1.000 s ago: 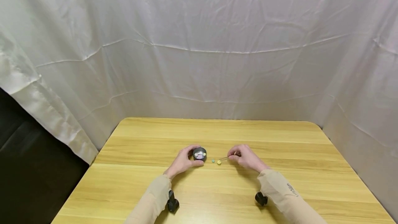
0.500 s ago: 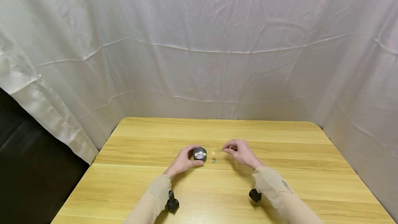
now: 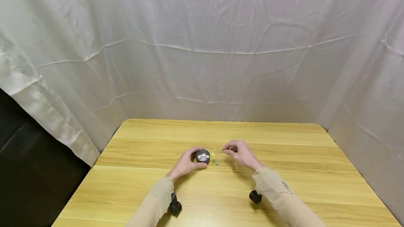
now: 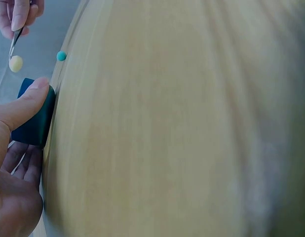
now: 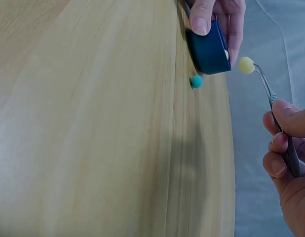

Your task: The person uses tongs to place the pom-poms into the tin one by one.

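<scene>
My left hand (image 3: 185, 164) grips a small dark round container (image 5: 207, 52) on the table, thumb on the near side and fingers on the far side. Inside it the head view shows several small pale pieces, too small to make out well. In my right hand (image 3: 242, 154) is a pair of tweezers (image 5: 265, 84) with a bent tip, pinched between thumb and fingers. Their tip holds a yellow ball (image 5: 246, 65) in the air, just right of the container and apart from it. A teal ball (image 5: 196, 81) lies on the table beside the container.
The light wooden table (image 3: 202, 192) reaches back to a pale hanging curtain (image 3: 221, 73), with more curtain at both sides. Dark material (image 3: 28, 171) shows at the left. A black wrist camera (image 3: 175, 206) sits under the left sleeve, another (image 3: 255, 197) under the right.
The right hand has lifted the yellow ball off the table with the tweezers and moved it leftward and away from me, toward the container. Left hand, container and teal ball stay put.
</scene>
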A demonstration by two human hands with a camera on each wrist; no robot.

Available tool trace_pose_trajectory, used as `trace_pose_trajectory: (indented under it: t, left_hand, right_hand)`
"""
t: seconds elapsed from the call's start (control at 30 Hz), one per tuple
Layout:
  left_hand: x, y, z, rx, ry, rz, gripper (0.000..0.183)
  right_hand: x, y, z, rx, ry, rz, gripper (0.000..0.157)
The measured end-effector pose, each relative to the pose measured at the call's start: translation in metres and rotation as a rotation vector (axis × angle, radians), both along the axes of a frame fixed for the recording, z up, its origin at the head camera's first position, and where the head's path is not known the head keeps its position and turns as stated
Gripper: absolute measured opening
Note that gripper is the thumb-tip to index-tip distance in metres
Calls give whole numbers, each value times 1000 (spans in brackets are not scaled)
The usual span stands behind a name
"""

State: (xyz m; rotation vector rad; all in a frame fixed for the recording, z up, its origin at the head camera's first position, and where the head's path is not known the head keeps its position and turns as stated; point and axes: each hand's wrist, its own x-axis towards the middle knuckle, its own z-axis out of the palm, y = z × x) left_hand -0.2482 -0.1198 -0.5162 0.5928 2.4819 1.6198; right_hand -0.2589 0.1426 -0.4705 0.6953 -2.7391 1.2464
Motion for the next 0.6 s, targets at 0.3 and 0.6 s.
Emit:
trace_pose_trajectory:
  t: [0.3, 0.6]
  left_hand:
    - [-1, -1, -4, 7, -1, 3, 67]
    - [-3, 0, -4, -4, 4, 12, 67]
  right_hand:
    - [0, -5, 0, 17, 6, 30, 9]
    - [-2, -16, -1, 7, 0, 49, 9]
